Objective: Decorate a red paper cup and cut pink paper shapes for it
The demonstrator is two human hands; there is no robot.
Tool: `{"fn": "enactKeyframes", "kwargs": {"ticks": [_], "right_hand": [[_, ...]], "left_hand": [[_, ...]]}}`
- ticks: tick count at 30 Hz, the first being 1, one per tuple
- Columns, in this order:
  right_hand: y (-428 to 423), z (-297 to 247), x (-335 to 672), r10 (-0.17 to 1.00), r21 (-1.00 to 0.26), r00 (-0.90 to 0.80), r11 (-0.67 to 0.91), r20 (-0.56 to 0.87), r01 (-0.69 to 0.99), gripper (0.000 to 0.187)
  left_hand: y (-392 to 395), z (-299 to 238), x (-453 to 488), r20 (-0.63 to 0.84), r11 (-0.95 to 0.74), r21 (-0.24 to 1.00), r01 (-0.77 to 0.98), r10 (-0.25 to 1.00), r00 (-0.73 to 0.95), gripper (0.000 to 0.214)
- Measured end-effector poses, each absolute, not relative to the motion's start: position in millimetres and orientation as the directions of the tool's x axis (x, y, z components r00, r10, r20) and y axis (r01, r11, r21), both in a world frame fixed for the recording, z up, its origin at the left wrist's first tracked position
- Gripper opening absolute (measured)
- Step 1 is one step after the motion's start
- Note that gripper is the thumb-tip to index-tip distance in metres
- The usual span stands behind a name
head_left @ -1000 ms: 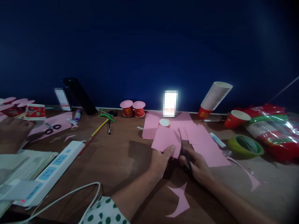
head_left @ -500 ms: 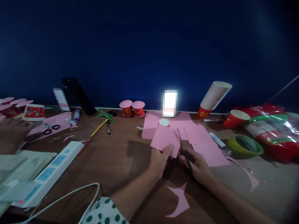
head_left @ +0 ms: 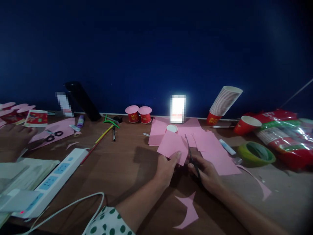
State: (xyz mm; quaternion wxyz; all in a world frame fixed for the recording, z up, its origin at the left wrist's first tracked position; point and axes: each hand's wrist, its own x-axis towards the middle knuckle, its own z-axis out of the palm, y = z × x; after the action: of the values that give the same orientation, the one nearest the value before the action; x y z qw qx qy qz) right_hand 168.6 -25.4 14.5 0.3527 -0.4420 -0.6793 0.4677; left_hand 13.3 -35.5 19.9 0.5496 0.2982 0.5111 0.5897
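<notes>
A pink paper sheet (head_left: 173,146) is pinched in my left hand (head_left: 166,168), with the thumb on top and the fingers underneath. My right hand (head_left: 204,171) grips black-handled scissors (head_left: 191,156), whose blades lie along the paper's right edge. Just behind the held paper a white-rimmed paper cup (head_left: 171,128) shows only its top. Pink sheets (head_left: 217,156) lie beyond and to the right of my hands. A curved pink offcut (head_left: 187,210) rests on the table nearer to me.
Two red cups with pink discs (head_left: 133,114) stand at the back. At right are a leaning cup stack (head_left: 225,102), a tape roll (head_left: 256,154) and bagged cups (head_left: 286,137). A power strip (head_left: 52,181) lies left, beside another person's hand (head_left: 16,140).
The held paper has shifted very slightly, its right edge tilting a little at the scissors. My hands stay in nearly the same place.
</notes>
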Motion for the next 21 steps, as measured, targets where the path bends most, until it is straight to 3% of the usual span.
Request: {"fn": "enactKeyframes", "kwargs": {"ticks": [21], "right_hand": [[-25.4, 17.5, 169.6, 0.937, -0.925, -0.345, 0.172, 0.047, 0.34, 0.034]], "left_hand": [[-32.2, 11.9, 12.2, -0.188, 0.099, 0.941, -0.324, 0.948, -0.256, 0.034]]}}
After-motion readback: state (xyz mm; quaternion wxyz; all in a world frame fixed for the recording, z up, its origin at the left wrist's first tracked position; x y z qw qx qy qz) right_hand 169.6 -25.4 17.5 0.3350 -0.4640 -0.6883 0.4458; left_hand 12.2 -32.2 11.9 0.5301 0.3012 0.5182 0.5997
